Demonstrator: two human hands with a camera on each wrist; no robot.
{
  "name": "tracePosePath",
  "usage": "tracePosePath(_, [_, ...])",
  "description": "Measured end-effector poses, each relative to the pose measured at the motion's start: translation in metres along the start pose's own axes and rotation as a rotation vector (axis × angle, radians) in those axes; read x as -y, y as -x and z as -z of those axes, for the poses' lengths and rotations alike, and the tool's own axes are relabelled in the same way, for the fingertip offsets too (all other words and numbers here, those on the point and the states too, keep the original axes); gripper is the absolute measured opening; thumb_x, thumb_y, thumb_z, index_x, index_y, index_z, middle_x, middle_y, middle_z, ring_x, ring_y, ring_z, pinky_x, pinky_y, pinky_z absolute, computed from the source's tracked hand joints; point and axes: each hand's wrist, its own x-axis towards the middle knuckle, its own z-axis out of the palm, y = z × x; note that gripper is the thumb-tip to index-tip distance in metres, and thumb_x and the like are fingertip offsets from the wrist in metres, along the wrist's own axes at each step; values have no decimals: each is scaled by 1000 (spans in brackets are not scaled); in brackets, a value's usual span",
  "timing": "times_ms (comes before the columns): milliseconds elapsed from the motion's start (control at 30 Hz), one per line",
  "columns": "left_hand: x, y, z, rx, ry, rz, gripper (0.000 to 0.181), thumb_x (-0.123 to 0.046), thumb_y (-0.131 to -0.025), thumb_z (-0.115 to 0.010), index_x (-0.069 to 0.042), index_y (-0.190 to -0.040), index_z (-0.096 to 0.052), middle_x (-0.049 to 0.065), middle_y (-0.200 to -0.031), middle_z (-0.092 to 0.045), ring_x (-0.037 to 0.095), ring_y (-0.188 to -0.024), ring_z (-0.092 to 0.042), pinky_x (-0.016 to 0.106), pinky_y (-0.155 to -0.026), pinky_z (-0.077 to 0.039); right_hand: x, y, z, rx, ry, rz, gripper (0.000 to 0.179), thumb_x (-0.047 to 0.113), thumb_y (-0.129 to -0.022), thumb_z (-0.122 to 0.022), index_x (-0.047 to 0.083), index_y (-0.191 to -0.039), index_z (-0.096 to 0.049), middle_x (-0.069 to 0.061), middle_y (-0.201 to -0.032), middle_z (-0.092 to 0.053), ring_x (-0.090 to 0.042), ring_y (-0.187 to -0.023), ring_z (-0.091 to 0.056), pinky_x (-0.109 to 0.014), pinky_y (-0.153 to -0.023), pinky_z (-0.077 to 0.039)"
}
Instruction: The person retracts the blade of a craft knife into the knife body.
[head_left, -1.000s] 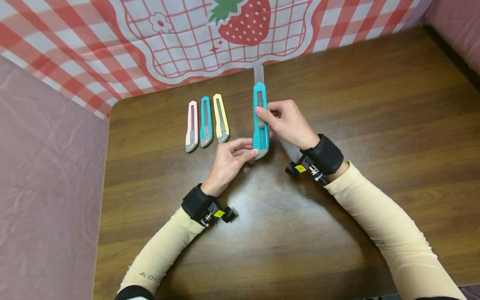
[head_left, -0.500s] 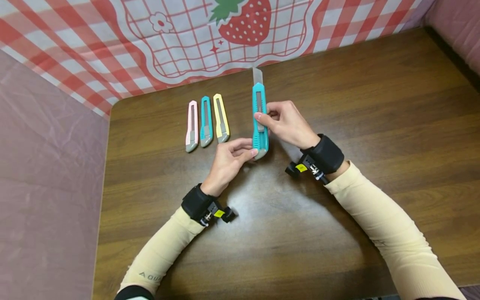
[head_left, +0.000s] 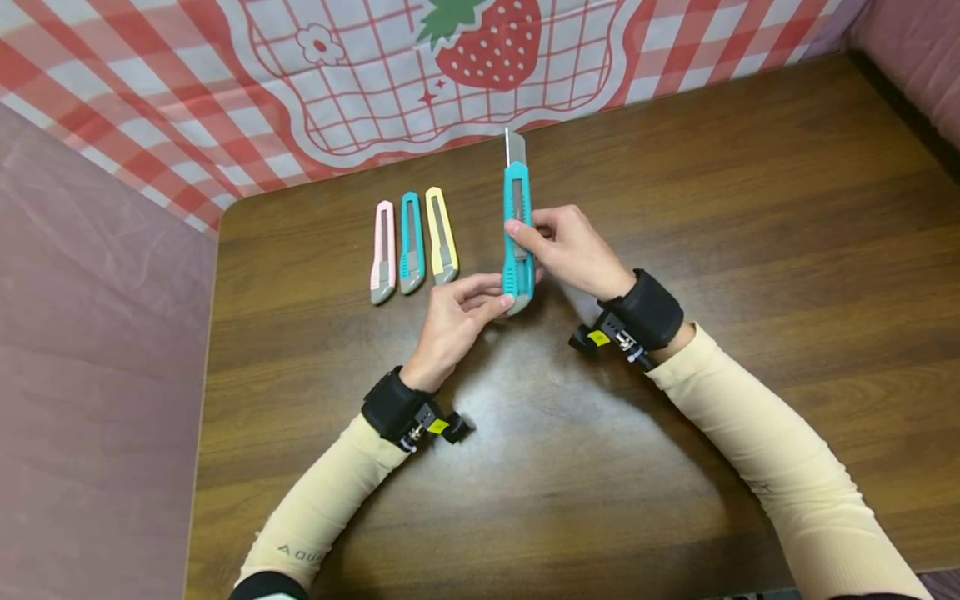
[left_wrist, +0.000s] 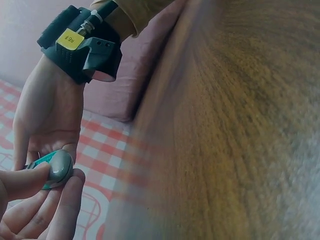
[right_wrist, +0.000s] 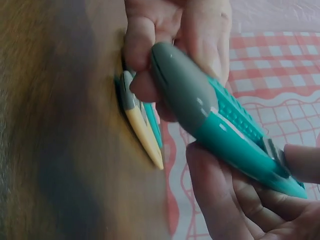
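A teal utility knife (head_left: pixel 517 196) is held up above the table, its grey end cap (left_wrist: pixel 61 166) toward me. From its far end sticks a length of metal blade (head_left: pixel 515 148). My left hand (head_left: pixel 457 321) pinches the grey cap between thumb and fingers. My right hand (head_left: pixel 573 250) grips the body from the right, fingers behind it, thumb (right_wrist: pixel 302 162) against the metal slider (right_wrist: pixel 274 150). Left of the hands, a pink utility knife (head_left: pixel 383 250), a smaller-looking teal one (head_left: pixel 412 242) and a yellow one (head_left: pixel 442 235) lie side by side, with no blades protruding.
The wooden table (head_left: pixel 712 208) spans the view beneath both forearms. At its back edge hangs a red-and-white checked cloth (head_left: pixel 337 83) with a strawberry print. Pink fabric (head_left: pixel 97 350) covers the left side. Both wrists wear black camera bands (head_left: pixel 648 308).
The right thumb and slider have shifted slightly toward the grey end, and less blade sticks out than a second ago. Over the last half second, the held knife has tilted and moved slightly away.
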Motion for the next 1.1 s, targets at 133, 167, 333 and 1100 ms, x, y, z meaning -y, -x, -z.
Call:
tracePosePath(133, [-1, 0, 0, 1, 2, 3, 26, 8, -83, -62, 15, -107, -59, 31, -94, -64, 26, -80, -64, 58, -78, -52, 1, 0, 0, 6, 5, -11, 26, 9, -96, -49, -10, -85, -62, -25, -70, -64, -34, -53, -59, -19, -44, -51])
tracePosePath(167, [-1, 0, 0, 4, 5, 4, 25, 8, -83, -62, 15, -107, -59, 31, -94, -64, 26, -80, -64, 58, -78, -52, 1, 0, 0, 6, 10, -17, 25, 9, -96, -50, -10, -84, -62, -25, -69, -64, -31, -52, -59, -18, -44, -51])
tracePosePath(333, [0, 0, -1, 4, 9, 7, 24, 8, -83, -62, 14, -106, -59, 31, -94, -64, 25, -79, -64, 58, -78, -52, 2, 0, 0, -8, 52, -19, 23, 10, -94, -53, -7, -83, -63, -23, -65, -63, -17, -47, -54, -18, -43, -43])
tracePosePath(1100, [3, -2, 1, -6, 20, -4, 23, 8, -84, -61, 14, -106, -59, 31, -95, -64, 28, -80, -64, 57, -76, -53, 1, 1, -3, -2, 27, -2, 13, 4, -89, -59, -9, -86, -61, -24, -73, -65, -28, -64, -61, -14, -48, -41])
